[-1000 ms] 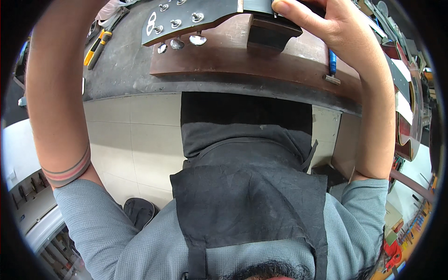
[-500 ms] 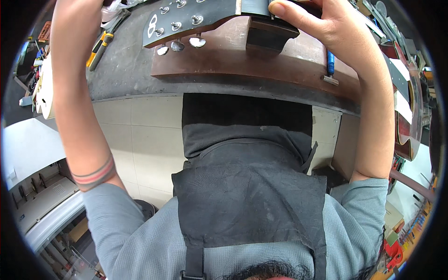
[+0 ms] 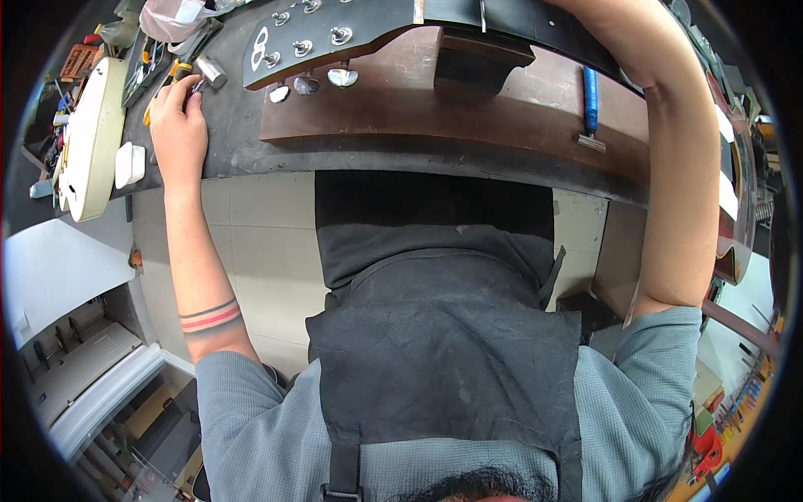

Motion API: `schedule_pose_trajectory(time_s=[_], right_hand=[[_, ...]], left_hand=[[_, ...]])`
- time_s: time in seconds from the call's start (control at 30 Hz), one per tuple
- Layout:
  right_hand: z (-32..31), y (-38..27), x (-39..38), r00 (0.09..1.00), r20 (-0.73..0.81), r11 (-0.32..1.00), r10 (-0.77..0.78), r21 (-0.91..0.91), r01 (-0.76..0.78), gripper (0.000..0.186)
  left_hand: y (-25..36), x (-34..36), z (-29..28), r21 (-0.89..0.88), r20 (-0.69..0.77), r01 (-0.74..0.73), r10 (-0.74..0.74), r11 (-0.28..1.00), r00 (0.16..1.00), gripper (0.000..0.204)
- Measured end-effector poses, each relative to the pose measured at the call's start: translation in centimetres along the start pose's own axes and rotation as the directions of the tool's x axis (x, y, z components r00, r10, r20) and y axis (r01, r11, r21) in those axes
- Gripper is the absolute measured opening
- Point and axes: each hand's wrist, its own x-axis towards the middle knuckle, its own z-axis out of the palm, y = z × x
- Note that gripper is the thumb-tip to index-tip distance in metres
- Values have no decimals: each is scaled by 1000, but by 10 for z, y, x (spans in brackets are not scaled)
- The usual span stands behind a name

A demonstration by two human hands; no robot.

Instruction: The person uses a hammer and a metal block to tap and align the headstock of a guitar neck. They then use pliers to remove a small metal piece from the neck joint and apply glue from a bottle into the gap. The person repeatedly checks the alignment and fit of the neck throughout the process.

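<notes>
A guitar's black headstock (image 3: 364, 40) with metal tuning pegs lies at the top, its neck resting on a dark support block (image 3: 477, 67). My left hand (image 3: 181, 125) is on the bench left of it, fingers curled together beside a yellow-and-black handled tool (image 3: 149, 113) and a silver metal cylinder (image 3: 212, 72). What those fingers hold, if anything, is mostly hidden. My right hand (image 3: 581, 7) reaches over the neck at the top edge; its fingers are out of the picture. Below the neck, a blue-handled tool with a metal crosspiece (image 3: 591, 105) lies on a brown board (image 3: 351, 117).
A cream guitar body (image 3: 94, 142) stands at the left, with a small white container (image 3: 130, 165) beside it. A plastic bag (image 3: 171, 18) lies at the far left of the bench. At the right edge is a reddish guitar body (image 3: 736, 255).
My left hand has come down from the top edge to the tools at the left of the bench. My right hand has moved up, its thumb leaving the neck and the picture.
</notes>
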Motion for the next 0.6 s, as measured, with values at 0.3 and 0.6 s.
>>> schedule_pose_trajectory(time_s=[0.3,0.6], right_hand=[[-7,-20,0,970,-230,957,-75,257,135,56],[22,16,-107,996,38,994,-79,-68,81,47]], left_hand=[[76,10,-22,-366,-377,-136,-13,921,926,24],[182,16,-53,-422,-316,-464,353,779,881,40]])
